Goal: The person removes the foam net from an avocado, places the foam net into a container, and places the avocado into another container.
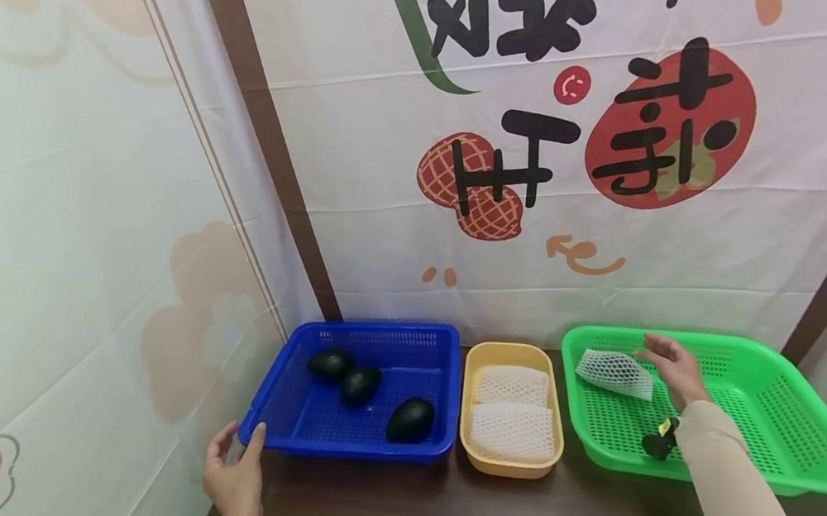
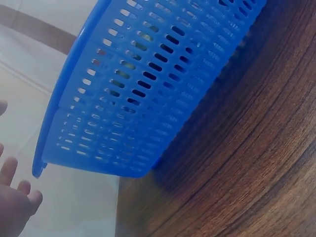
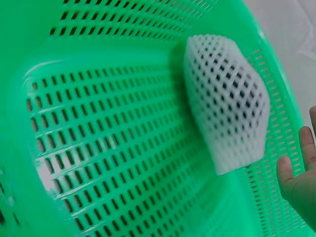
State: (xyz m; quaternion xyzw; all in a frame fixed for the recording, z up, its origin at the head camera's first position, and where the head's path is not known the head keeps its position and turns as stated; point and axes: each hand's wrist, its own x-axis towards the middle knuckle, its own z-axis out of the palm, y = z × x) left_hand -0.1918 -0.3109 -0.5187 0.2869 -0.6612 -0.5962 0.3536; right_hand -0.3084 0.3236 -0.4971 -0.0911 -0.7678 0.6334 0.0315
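Observation:
My left hand (image 1: 234, 479) is at the near left corner of a blue basket (image 1: 358, 456), fingers spread and relaxed. In the left wrist view those fingers (image 2: 9, 173) show beside the basket's rim. Inside the basket lie three dark avocados (image 1: 410, 420). My right hand (image 1: 672, 368) hovers over a green basket (image 1: 759, 391), its fingers loosely extended and holding nothing. Just left of it, an avocado in a white foam net sleeve (image 1: 616, 373) lies in that basket; the right wrist view shows its dark skin through the mesh.
Between the two baskets stands a small yellow tray (image 1: 515, 471) with white foam net sleeves (image 1: 512, 431) in it. All three containers rest on a brown wooden table (image 1: 363, 512). A printed cloth wall (image 1: 383, 252) rises right behind them, and another cloth (image 1: 87, 281) hangs at the left.

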